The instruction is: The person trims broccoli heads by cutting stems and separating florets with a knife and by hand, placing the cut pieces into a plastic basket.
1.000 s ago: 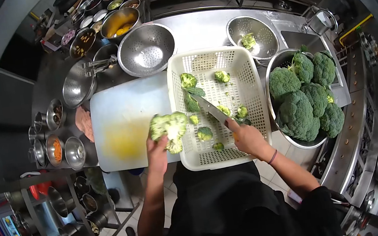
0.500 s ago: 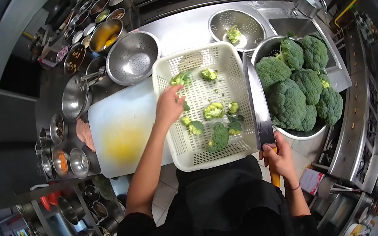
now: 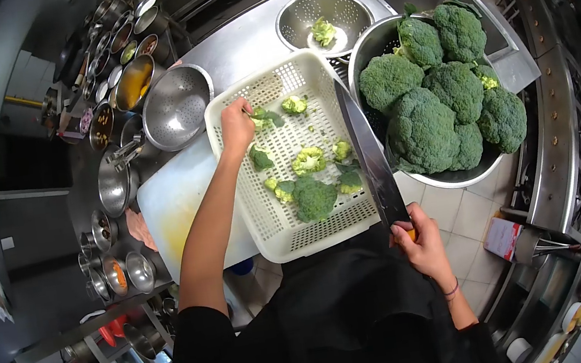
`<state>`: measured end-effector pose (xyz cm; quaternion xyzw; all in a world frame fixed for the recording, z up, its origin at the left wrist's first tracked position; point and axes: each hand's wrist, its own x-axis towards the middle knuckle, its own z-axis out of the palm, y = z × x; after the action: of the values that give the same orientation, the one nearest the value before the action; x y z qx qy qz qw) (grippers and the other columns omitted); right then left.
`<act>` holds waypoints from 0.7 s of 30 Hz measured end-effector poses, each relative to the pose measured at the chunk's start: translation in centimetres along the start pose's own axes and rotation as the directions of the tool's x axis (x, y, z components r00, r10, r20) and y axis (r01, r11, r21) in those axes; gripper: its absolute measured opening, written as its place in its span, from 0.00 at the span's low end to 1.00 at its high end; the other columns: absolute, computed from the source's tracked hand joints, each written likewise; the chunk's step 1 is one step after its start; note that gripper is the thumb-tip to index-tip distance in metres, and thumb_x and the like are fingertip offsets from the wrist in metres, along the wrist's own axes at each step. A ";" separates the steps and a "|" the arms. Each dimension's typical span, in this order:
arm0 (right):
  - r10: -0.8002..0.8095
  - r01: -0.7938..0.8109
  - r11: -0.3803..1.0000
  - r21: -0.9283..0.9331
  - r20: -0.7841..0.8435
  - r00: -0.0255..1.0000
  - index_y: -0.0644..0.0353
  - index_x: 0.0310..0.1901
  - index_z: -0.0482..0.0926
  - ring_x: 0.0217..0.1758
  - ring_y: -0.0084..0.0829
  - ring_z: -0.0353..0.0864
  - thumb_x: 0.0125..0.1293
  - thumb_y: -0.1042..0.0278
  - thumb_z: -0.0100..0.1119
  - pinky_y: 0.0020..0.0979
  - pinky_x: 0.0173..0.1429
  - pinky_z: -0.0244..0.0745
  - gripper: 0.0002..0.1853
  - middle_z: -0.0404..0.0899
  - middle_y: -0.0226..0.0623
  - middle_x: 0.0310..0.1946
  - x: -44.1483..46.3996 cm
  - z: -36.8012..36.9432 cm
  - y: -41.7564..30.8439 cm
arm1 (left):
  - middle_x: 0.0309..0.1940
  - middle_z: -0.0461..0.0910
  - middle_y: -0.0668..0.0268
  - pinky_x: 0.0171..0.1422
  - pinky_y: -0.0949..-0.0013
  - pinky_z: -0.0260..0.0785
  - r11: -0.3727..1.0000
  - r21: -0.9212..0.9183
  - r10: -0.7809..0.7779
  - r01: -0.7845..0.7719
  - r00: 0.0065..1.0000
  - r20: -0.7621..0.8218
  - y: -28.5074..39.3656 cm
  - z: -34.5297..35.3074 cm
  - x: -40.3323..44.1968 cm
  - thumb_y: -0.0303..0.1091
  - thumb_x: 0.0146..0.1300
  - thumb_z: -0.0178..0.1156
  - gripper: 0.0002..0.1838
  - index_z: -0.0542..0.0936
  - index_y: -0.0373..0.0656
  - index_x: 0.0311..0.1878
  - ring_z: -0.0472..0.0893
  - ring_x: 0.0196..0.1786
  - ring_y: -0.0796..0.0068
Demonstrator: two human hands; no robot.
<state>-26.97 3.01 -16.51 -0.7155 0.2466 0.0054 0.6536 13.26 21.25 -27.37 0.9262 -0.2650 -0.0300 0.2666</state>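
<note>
Left hand (image 3: 238, 126): reached into the basket's far left corner, fingers drawn together at a small leafy green broccoli piece (image 3: 267, 118); cannot tell whether I grip it. Right hand (image 3: 422, 245): wrapped round the yellow-orange handle of a long, broad steel knife (image 3: 370, 159), blade pointing away from me, passing over the basket's right rim in view; contact unclear.

Basket: cream, rectangular, perforated plastic (image 3: 256, 212), tilted in my view. In it, scattered green broccoli pieces, the largest a dark green floret (image 3: 314, 199) near my end.

Right of basket: round steel bowl (image 3: 368, 48) heaped with whole green broccoli heads (image 3: 426, 129). Left: white rectangular cutting board (image 3: 175, 183), yellow-stained, partly behind my forearm. Beyond: two round perforated steel colanders (image 3: 180, 108), the right one holding a pale green piece (image 3: 322, 31).
</note>
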 end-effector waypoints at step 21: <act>-0.003 0.006 0.998 -0.059 0.036 0.999 0.65 0.40 0.66 0.24 0.33 0.83 0.67 0.78 0.57 0.29 0.32 0.74 0.08 0.79 0.41 0.20 1.6 -0.3 -2.1 | 0.65 0.69 0.55 0.63 0.47 0.68 -0.273 -0.834 0.167 0.480 0.877 0.450 4.6 -5.7 -10.2 0.31 0.65 0.54 0.24 0.65 0.43 0.65 0.70 0.66 0.58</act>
<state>-24.88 2.21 -15.08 -0.7348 0.2329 0.0241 0.6365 3.48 25.82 -21.01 0.3460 -0.0535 -0.4526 0.8201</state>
